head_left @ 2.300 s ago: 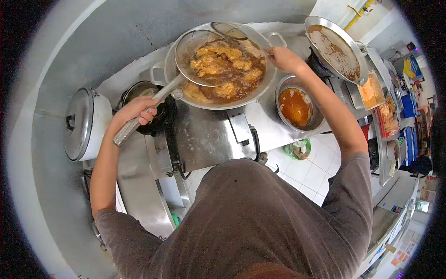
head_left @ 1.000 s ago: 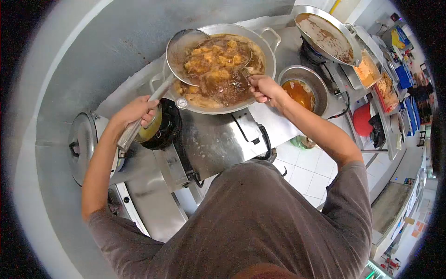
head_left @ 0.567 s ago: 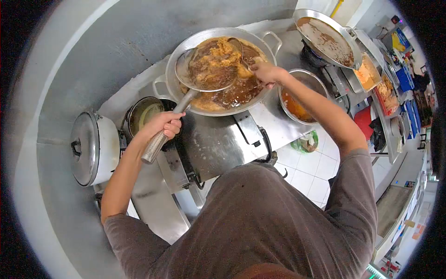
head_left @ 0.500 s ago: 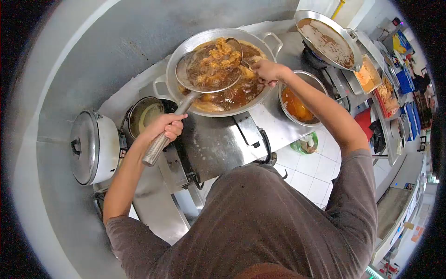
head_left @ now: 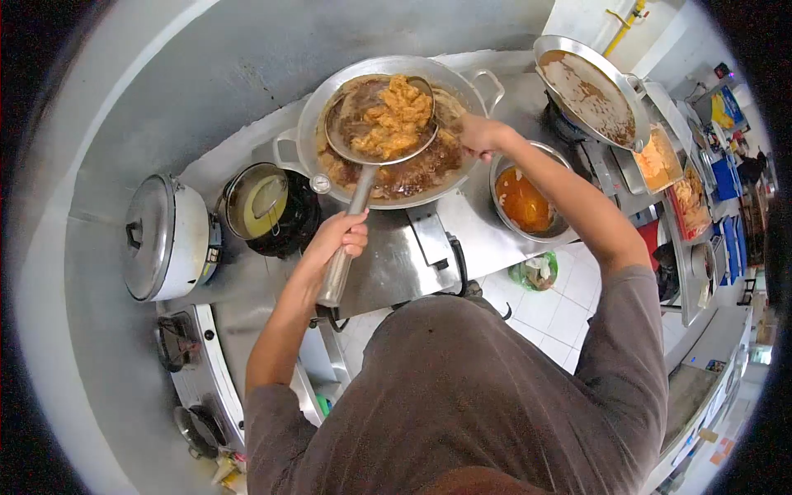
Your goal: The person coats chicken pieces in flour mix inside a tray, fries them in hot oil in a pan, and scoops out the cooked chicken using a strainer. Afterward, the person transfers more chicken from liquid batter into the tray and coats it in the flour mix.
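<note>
My left hand (head_left: 338, 238) is wrapped round the thick metal handle of a large strainer (head_left: 367, 180). The strainer's round basket is over a wide pan (head_left: 308, 124) of bubbling brown oil. Golden-brown fried pieces (head_left: 399, 115) are heaped in the basket. Over the pan's right side, my right hand (head_left: 485, 136) is closed on a ladle-like tool (head_left: 426, 86), whose round dark-edged head lies against the right of the heap. Most of its handle is hidden by my hand. A round dial (head_left: 320, 183) sits at the pan's left rim.
Right of the pan is a metal bowl (head_left: 528, 202) of orange liquid; beyond it stands a second wide pan (head_left: 598, 95). A small pot (head_left: 235, 202) holding yellow liquid and a lidded white pot (head_left: 177, 247) stand left. Food trays (head_left: 660, 161) line the far right.
My left hand has moved right, and the strainer's handle has swung more upright. More fried pieces are now gathered in the basket. The right hand and its tool have shifted only slightly.
</note>
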### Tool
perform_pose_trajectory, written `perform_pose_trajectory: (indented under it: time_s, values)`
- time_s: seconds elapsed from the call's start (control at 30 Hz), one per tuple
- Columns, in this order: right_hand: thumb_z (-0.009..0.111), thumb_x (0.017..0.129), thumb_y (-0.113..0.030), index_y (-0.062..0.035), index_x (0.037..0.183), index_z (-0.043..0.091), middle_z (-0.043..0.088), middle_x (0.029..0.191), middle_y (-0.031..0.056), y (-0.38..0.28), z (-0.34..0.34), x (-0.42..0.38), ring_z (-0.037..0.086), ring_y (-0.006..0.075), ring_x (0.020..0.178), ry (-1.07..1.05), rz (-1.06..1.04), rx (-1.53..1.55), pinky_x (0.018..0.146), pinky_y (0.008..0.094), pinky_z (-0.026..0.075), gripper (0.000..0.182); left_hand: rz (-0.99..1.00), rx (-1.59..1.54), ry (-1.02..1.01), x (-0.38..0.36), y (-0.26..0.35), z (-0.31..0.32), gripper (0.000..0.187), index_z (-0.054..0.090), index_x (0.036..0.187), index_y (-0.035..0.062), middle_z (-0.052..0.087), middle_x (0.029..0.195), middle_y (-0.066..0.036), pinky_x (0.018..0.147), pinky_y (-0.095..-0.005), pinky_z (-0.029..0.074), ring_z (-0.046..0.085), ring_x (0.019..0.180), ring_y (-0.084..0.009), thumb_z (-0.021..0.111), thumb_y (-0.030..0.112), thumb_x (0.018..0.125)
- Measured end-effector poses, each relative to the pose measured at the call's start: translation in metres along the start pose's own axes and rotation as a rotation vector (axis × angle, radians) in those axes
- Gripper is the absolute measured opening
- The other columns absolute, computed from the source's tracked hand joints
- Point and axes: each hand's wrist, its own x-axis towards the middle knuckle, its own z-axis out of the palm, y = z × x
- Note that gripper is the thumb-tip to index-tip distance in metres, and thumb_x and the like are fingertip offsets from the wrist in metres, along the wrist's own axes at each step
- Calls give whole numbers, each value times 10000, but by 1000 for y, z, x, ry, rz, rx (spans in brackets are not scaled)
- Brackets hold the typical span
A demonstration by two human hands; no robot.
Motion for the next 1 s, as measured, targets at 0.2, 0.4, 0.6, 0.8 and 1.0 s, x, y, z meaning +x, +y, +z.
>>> perform_pose_trajectory:
  time_s: [0.2, 0.4, 0.6, 0.8, 1.0]
  values:
    - [471, 842, -20, 28, 1198, 600, 572, 652, 90, 8, -54, -9, 525, 174, 422, 43, -78, -101, 368, 324, 436, 382, 77, -97, -34, 3, -36, 20, 222, 489, 1170, 112, 409, 718, 48, 398, -182, 273, 350, 491, -10, 586, 112, 970]
    - [491, 845, -26, 9, 1225, 619, 638, 730, 173, 13, -73, -19, 599, 224, 481, 200, -174, -397, 398, 360, 478, 402, 178, -108, 41, 23, -73, 59, 253, 490, 1202, 117, 393, 714, 43, 397, -185, 273, 347, 492, -16, 574, 98, 964]
    - [531, 858, -54, 36, 991, 689, 702, 945, 264, 21, -88, -38, 711, 381, 818, 354, -431, -526, 661, 467, 571, 226, 291, -50, 132, 36, -95, 97, 264, 491, 1206, 114, 412, 706, 44, 390, -184, 279, 356, 486, -16, 574, 93, 957]
    - [503, 893, -110, 0, 1051, 695, 689, 989, 273, 56, -101, -41, 688, 405, 948, 411, -629, -614, 831, 496, 556, 272, 293, -211, 159, 45, -116, 120, 301, 525, 1260, 85, 420, 695, 44, 355, -170, 262, 338, 468, -7, 576, 83, 963]
    - [496, 911, -86, -144, 1282, 599, 691, 1025, 230, 63, -79, -33, 670, 399, 954, 511, -544, -563, 828, 496, 540, 390, 358, -235, 119, 48, -132, 156, 317, 511, 1268, 116, 409, 694, 41, 369, -173, 256, 342, 464, -12, 554, 66, 957]
